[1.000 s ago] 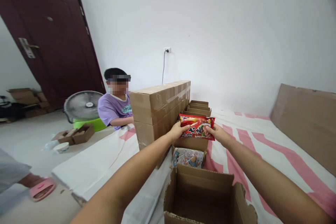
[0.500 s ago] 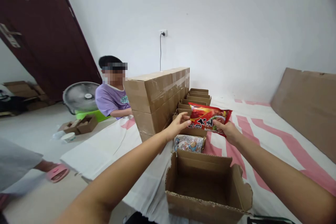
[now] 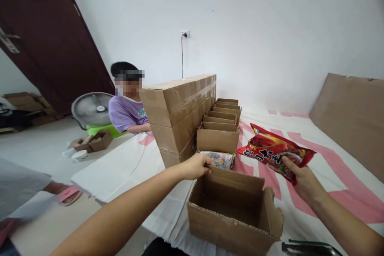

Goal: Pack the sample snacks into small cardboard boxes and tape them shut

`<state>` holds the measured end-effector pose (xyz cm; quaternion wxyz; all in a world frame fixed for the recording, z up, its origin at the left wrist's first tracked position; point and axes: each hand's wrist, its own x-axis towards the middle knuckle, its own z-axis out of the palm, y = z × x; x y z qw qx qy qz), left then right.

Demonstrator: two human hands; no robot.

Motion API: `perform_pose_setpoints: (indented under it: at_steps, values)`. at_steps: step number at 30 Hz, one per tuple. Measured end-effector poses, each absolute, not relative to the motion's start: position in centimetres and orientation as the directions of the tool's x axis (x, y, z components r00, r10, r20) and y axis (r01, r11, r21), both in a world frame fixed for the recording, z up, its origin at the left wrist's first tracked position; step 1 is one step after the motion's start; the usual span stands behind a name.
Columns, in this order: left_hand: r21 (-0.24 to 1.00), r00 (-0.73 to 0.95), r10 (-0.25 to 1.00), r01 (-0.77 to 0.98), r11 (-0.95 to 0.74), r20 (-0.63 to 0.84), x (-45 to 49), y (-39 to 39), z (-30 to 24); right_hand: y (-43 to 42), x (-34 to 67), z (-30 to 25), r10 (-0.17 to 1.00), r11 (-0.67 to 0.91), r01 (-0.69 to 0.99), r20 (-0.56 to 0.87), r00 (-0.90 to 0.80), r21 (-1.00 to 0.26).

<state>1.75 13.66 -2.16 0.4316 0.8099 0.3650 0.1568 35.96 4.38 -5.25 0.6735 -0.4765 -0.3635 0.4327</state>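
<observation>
My right hand (image 3: 306,180) grips one end of a red instant noodle packet (image 3: 274,154), held up over the cloth to the right of the boxes. With fingers closed over its far left rim, my left hand (image 3: 199,166) holds an open cardboard box (image 3: 234,228), whose inside shows bare cardboard. Just behind that rim lies a pale, patterned packet (image 3: 220,160), partly hidden by my hand and the box. Beyond it, several open cardboard boxes (image 3: 217,140) stand in a row.
Left of the row rises a stack of taped cardboard boxes (image 3: 183,108). A person in a purple shirt (image 3: 127,114) sits behind it, near a fan (image 3: 93,110). A large cardboard sheet (image 3: 351,124) leans at the right. A dark green-edged object (image 3: 312,248) lies at the front.
The noodle packet has moved right and nearer in my right hand. My left hand has left the packet, come down and taken hold of the open box's rim.
</observation>
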Motion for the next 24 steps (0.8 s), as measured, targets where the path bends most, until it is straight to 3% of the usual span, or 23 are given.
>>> perform_pose_setpoints:
  at_steps: [8,12,16,19,22,24]
  values:
    - [0.781,0.495,0.866,0.512,-0.358,0.073,-0.5,17.2,-1.5,1.8,36.2,-4.5,0.884,0.272,-0.307,0.111,0.454,-0.912]
    - [0.827,0.385,0.912,0.462,-0.320,0.138,-1.3,18.7,-2.0,0.5,35.9,-6.4,0.910,0.275,-0.344,0.127,0.394,-0.898]
    - [0.892,0.295,0.931,0.328,-0.311,0.216,-1.5,17.8,-2.1,-1.5,35.1,-9.6,0.998,0.061,-0.312,0.055,0.028,-0.948]
    - [0.922,0.232,0.933,0.209,-0.324,0.275,-2.2,15.8,-2.0,-3.0,33.5,-11.9,0.952,-0.111,-0.295,-0.017,-0.305,-0.949]
    - [0.927,0.022,0.927,0.019,-0.375,0.375,-3.5,13.2,-3.3,-3.8,31.2,-14.4,0.913,-0.174,-0.331,-0.026,-0.408,-0.927]
    - [0.884,-0.171,0.873,-0.017,-0.466,0.457,-4.3,11.5,-5.4,-3.6,29.9,-16.3,0.907,-0.172,-0.343,-0.013,-0.421,-0.923]
